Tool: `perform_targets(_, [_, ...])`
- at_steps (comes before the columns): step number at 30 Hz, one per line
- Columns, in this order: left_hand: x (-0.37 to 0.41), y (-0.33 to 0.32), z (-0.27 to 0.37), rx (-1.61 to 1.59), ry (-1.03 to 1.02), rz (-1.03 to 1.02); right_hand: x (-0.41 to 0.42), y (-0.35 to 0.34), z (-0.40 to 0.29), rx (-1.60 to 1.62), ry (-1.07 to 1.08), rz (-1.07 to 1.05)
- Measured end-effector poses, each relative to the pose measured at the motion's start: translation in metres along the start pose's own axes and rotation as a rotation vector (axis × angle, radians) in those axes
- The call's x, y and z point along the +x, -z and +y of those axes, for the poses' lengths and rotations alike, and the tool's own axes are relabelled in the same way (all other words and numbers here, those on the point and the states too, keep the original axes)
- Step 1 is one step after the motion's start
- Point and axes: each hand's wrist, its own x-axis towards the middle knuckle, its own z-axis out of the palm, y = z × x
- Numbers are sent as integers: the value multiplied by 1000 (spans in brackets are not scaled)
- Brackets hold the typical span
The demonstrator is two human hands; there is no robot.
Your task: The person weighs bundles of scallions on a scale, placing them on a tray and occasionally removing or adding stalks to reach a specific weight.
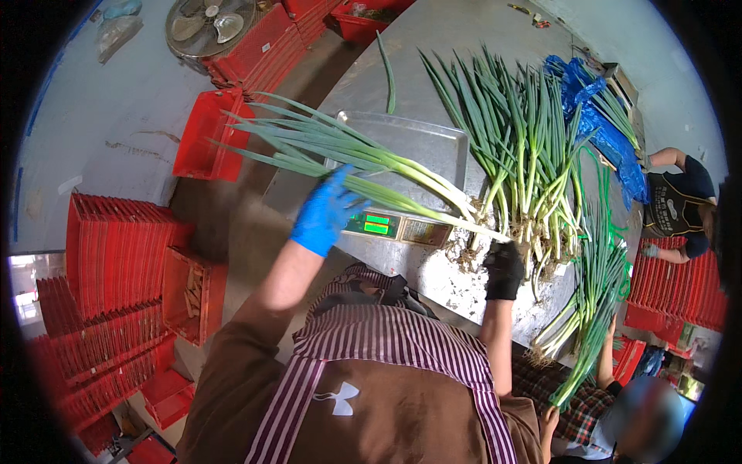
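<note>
My left hand (329, 213), in a blue glove, is closed around the green leaves of a large scallion (426, 207), above the left end of the digital scale (400, 227). The root end of the same scallion meets my right hand (503, 269), which wears a dark glove and has its fingers closed there. More scallions (423, 171) lie slantwise across the metal tray (406, 123) on the scale, their leaves jutting past its left rim. Just beyond my right hand, a large heap of scallions (522, 156) with roots on spreads over the steel table (446, 290).
A loose leaf (387, 75) lies behind the tray. At right, a co-worker (585, 400) holds scallions (603, 342); another person (675, 203) stands near blue plastic sheeting (620, 151). Red crates (116, 255) are stacked at left, near a fan (210, 26) and an open red crate (203, 139).
</note>
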Motion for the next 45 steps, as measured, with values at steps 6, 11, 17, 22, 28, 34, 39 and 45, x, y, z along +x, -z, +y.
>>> perform_targets(6, [35, 83, 17, 158, 83, 29, 11, -26, 46, -397, -77, 33])
perform_targets(11, [27, 102, 29, 228, 151, -19, 7, 8, 36, -373, 39, 243])
perform_targets(17, [24, 108, 49, 303, 113, -67, -2, 58, 51, -201, 17, 405])
perform_targets(22, [37, 97, 61, 509, -10, -27, -10, 47, 56, -98, 81, 394])
perform_targets(28, [53, 61, 69, 645, -155, -115, -4, 59, 66, -26, 142, 371])
perform_targets(34, [81, 39, 52, 713, -240, -277, -19, 63, 70, 9, 128, 370])
perform_targets(39, [106, 27, 23, 912, -428, -391, -29, 72, 76, 73, 88, 463])
perform_targets(45, [111, -8, -12, 1628, -953, -634, -38, 89, 83, 45, 126, 454])
